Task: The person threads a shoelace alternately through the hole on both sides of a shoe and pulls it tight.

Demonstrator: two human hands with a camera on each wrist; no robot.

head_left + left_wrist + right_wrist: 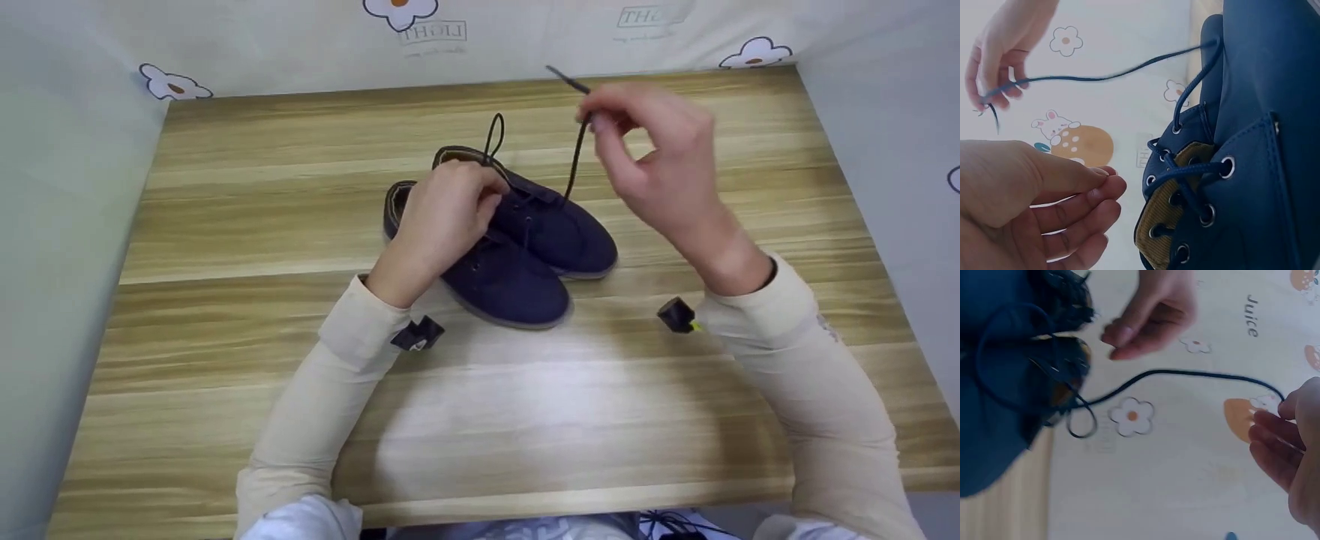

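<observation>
Two dark blue lace-up shoes lie side by side on the table, toes to the right: the near shoe (525,296) and the far shoe (589,244). Up and to the right of them, my right hand (667,154) pinches a dark shoelace (576,161) near its tip. That lace runs down to the far shoe and, in the right wrist view, curves through the air. My left hand (450,206) is over the shoes, partly hiding them. Its thumb and fingertips meet in the left wrist view, with nothing visible between them. Behind it, a lace loop (502,131) stands up.
The wood-grain table (247,360) has a pale patterned wall sheet (300,52) behind it and pale sides left and right. Small black devices sit at the left cuff (418,334) and the right cuff (676,315). Black cables (679,521) lie beyond the front edge.
</observation>
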